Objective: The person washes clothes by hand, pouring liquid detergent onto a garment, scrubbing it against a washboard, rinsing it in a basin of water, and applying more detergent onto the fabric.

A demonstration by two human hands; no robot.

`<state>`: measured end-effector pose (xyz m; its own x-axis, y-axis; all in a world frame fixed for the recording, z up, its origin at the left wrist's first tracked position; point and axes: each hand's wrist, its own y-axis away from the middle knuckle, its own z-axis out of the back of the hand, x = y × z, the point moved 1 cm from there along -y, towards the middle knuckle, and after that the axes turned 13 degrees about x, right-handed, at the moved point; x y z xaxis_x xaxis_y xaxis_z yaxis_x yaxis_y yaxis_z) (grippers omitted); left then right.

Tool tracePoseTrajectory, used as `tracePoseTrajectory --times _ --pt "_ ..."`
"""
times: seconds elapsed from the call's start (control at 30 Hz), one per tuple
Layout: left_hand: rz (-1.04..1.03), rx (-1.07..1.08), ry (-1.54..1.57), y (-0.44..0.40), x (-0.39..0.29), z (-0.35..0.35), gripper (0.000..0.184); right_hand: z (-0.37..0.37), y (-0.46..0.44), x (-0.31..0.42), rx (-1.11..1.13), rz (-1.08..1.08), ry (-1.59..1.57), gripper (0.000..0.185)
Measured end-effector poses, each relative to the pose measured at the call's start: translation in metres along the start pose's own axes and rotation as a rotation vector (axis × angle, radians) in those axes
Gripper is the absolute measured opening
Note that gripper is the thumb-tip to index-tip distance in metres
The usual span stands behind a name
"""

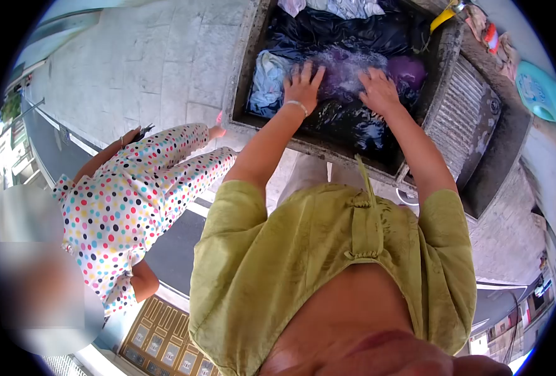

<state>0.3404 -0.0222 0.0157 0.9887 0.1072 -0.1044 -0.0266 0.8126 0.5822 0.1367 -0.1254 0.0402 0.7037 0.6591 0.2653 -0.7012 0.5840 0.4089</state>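
My left hand [303,88], with a bracelet at the wrist, is open with fingers spread at the water's surface. It lies between a light blue cloth [268,81] and a purple cloth [340,72] under splashing water. At the purple cloth's right side is my right hand [379,91], open, fingers apart and slightly bent. Whether either hand presses on the cloth I cannot tell. Another purple bulge [407,73] shows just right of that hand. Dark cloth [347,30] fills the far part of the stone basin [235,81], with pale cloth [350,7] at its far edge.
A yellow tap or spout [442,19] stands at the basin's far right corner. Right of the basin are a ridged washboard slab [463,113], a turquoise bottle [541,91] and rags [478,25]. A person in a polka-dot outfit [133,194] stands at my left.
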Motion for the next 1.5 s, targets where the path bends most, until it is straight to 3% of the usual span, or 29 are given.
tracePoseTrajectory --times 0.03,0.07,0.13,0.17,0.23,0.3,0.37,0.47,0.53,0.57,0.63,0.67,0.7,0.77,0.8,0.83,0.9,0.97,1.03,1.1,1.13,1.17,1.23,1.37,1.43,1.5 --pt "0.004 -0.065 0.018 0.004 0.005 -0.003 0.079 -0.002 0.003 0.0 -0.015 0.001 0.007 0.043" --pt "0.118 0.003 0.038 0.015 0.006 0.001 0.067 -0.002 0.004 0.0 0.083 -0.078 0.027 0.045" --pt "0.102 0.064 0.085 0.026 0.015 0.012 0.063 -0.003 0.009 0.003 0.273 -0.184 0.106 0.046" --pt "0.082 0.137 0.131 0.03 0.021 0.016 0.059 0.006 0.013 0.004 0.261 -0.185 0.11 0.046" --pt "0.028 0.024 0.105 0.033 0.033 0.018 0.056 0.023 0.028 0.003 0.33 -0.035 -0.064 0.042" --pt "-0.018 -0.04 0.029 0.04 0.04 0.041 0.05 0.046 0.041 -0.01 0.202 0.022 -0.15 0.034" --pt "-0.094 -0.231 0.012 0.054 0.053 0.064 0.043 0.072 0.051 -0.024 0.021 0.271 -0.402 0.029" --pt "-0.171 -0.359 0.067 0.081 0.072 0.11 0.048 0.138 0.075 -0.028 0.131 0.087 -0.817 0.028" --pt "-0.34 -0.45 0.567 0.09 0.084 0.129 0.055 0.157 0.078 -0.046 0.122 0.157 -0.981 0.029" --pt "-0.336 -0.458 0.564 0.094 0.083 0.139 0.055 0.161 0.076 -0.057 0.142 0.172 -1.109 0.029" --pt "-0.406 -0.307 1.005 0.101 0.081 0.152 0.059 0.159 0.063 -0.076 0.127 0.121 -1.201 0.029" --pt "-0.428 -0.306 1.079 0.098 0.078 0.154 0.058 0.156 0.054 -0.083 0.113 0.06 -1.298 0.028" --pt "-0.423 -0.307 1.077 0.091 0.075 0.149 0.058 0.15 0.044 -0.088 0.116 0.064 -1.299 0.028" --pt "-0.449 -0.437 1.27 0.069 0.07 0.129 0.058 0.133 0.024 -0.098 0.027 -0.229 -0.743 0.027" --pt "-0.422 -0.482 1.24 0.059 0.067 0.119 0.06 0.129 0.018 -0.094 0.027 -0.25 -0.441 0.033" --pt "-0.416 -0.477 1.246 0.049 0.061 0.107 0.06 0.117 0.014 -0.087 0.035 -0.251 -0.441 0.033" --pt "0.037 -0.647 0.953 0.032 0.05 0.083 0.063 0.095 0.008 -0.059 -0.375 -0.163 -0.001 0.038" --pt "0.319 -0.564 0.853 0.026 0.037 0.062 0.076 0.074 -0.008 -0.031 -0.248 0.049 -0.402 0.038" --pt "0.256 -0.405 1.132 0.025 0.026 0.051 0.078 0.061 -0.015 0.008 -0.13 0.131 -0.642 0.041" --pt "0.216 -0.395 1.131 0.007 0.023 0.01 0.077 0.037 -0.032 0.033 -0.165 0.257 -0.554 0.049" --pt "0.168 -0.384 1.128 -0.001 0.023 -0.005 0.077 0.021 -0.043 0.038 -0.069 0.249 -0.478 0.058" --pt "0.178 -0.38 1.13 -0.002 0.023 -0.004 0.077 0.014 -0.047 0.049 0.046 0.097 -0.354 0.061" --pt "0.154 -0.17 1.002 0.001 0.021 0.001 0.078 0.015 -0.049 0.063 0.154 -0.06 -0.248 0.066" --pt "0.213 0.012 0.732 -0.029 0.031 0.007 0.08 -0.016 -0.083 0.034 0.123 0.005 -0.317 0.069" --pt "0.187 -0.102 0.796 -0.048 0.04 0.004 0.072 -0.012 -0.092 0.026 0.202 -0.023 -0.32 0.069" --pt "0.047 0.064 0.634 -0.057 0.056 0.008 0.055 -0.005 -0.106 0.01 0.181 0.099 -0.525 0.058"
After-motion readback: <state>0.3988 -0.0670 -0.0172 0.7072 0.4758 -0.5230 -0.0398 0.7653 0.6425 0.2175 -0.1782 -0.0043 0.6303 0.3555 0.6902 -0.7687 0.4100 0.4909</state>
